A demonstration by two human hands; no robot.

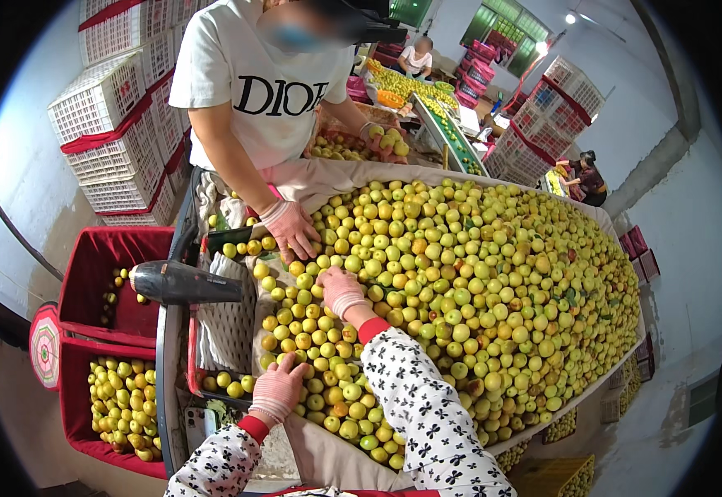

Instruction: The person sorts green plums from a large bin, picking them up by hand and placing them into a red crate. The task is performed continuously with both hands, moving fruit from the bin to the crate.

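Note:
A large heap of round yellow-green fruits (pixel 491 298) lies on a beige cloth (pixel 330 456) in front of me. My left hand (pixel 277 388), in a pink striped glove, is over the heap's near left edge. Its fingers are spread, with the tips at the fruits. Farther in, my right hand (pixel 342 291) wears the same kind of glove and reaches down among the fruits. Its fingertips are partly hidden, so a hold on any fruit cannot be made out. White foam netting (pixel 230 317) lies left of both hands.
Across the heap, a co-worker's gloved hand (pixel 291 228) rests on the fruits; the other holds several. A black tapered housing (pixel 187 282) juts over the left rim. Red-lined crates (pixel 109 233) stand beyond it. A smartphone (pixel 199 428) lies near my left sleeve. White crates (pixel 112 124) are stacked behind.

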